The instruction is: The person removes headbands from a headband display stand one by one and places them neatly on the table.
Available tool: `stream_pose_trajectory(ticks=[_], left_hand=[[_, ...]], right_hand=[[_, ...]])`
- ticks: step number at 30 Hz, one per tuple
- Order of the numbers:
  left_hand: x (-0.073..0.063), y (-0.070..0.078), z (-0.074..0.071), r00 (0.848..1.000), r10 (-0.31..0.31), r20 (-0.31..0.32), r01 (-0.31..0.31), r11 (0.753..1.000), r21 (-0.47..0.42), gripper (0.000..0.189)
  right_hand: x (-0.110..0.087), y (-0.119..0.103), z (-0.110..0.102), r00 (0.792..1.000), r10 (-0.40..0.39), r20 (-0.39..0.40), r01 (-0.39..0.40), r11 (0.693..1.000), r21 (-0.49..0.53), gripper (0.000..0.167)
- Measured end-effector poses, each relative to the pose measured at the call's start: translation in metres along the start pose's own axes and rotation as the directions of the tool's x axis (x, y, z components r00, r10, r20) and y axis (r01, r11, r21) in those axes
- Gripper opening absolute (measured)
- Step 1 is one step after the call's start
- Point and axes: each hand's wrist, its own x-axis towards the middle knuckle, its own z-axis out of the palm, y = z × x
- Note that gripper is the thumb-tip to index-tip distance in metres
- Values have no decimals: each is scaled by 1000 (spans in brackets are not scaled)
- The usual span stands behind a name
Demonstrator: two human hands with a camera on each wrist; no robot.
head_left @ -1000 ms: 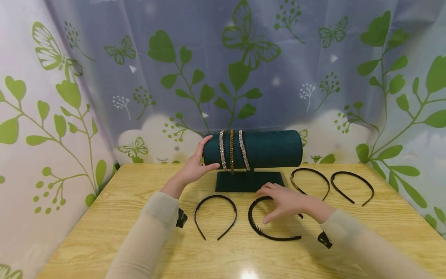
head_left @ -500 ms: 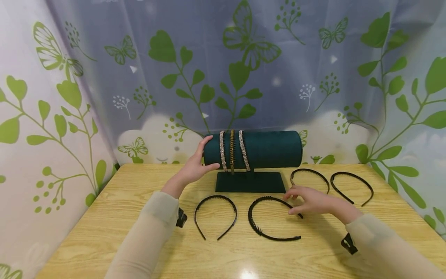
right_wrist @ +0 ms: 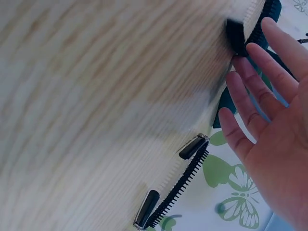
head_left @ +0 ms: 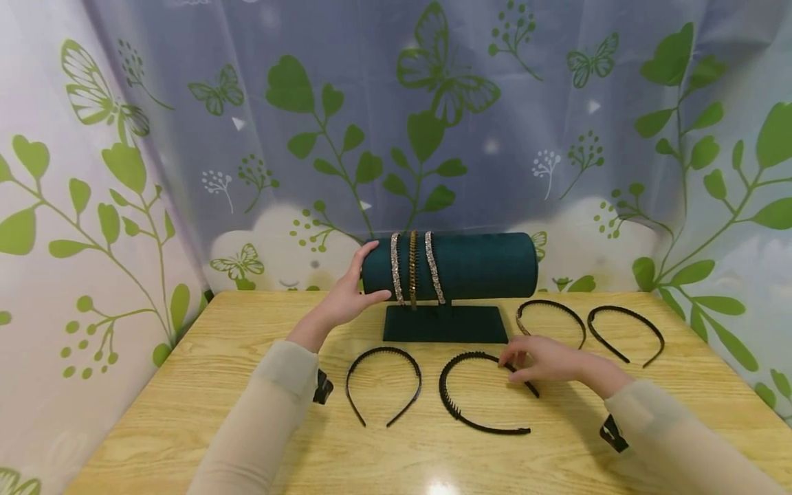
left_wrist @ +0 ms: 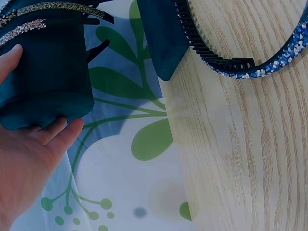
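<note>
My left hand (head_left: 343,299) grips the left end of a dark green velvet roll-shaped headband stand (head_left: 485,265), thumb in front and fingers over the end. Three glittery headbands sit round the roll: a silver one (head_left: 396,268), a gold one (head_left: 412,269) and another silver one (head_left: 435,268). At front centre, a black toothed headband (head_left: 443,388) lies with its open side to the right. My right hand (head_left: 551,359) pinches its upper arm between thumb and fingers; in the right wrist view, the black headband's end (right_wrist: 235,36) looks blurred beside the fingertips.
Left of it on the wooden table (head_left: 247,371) lies a headband (head_left: 348,385) that shows blue and white stones (left_wrist: 288,48) in the left wrist view. Two more headbands, one gold-trimmed (head_left: 583,323) and one black (head_left: 656,330), lie at right. A printed curtain (head_left: 346,179) hangs behind.
My right hand moved right from over the black headband to its upper arm and took hold there. The headband has shifted slightly toward me. The left hand has stayed put.
</note>
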Motion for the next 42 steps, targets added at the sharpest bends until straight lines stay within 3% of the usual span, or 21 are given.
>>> stream_pose_trajectory(ticks=[12, 20, 26, 34, 38, 42], left_hand=[[-1, 0, -1, 1000, 1, -2, -1, 1000, -2, 87], [-1, 1, 0, 1000, -1, 2, 1, 1000, -8, 87], [-1, 0, -1, 1000, -3, -1, 3, 1000, -10, 86], [-2, 1, -1, 1000, -11, 2, 11, 1000, -9, 87], [-1, 0, 0, 1000, -8, 1, 8, 1000, -6, 87], [0, 0, 1, 1000, -2, 0, 2, 1000, -3, 87]], right_hand=[[-12, -6, -1, 999, -22, 37, 20, 998, 58, 34], [-27, -6, 0, 998, 22, 60, -28, 995, 95, 37], [-36, 0, 3, 999, -32, 44, 26, 993, 115, 32], [-32, 2, 9, 996, -87, 22, 82, 984, 157, 26], [-26, 2, 13, 992, -125, -1, 124, 986, 112, 24], [-21, 1, 15, 993, -117, -11, 118, 991, 68, 24]])
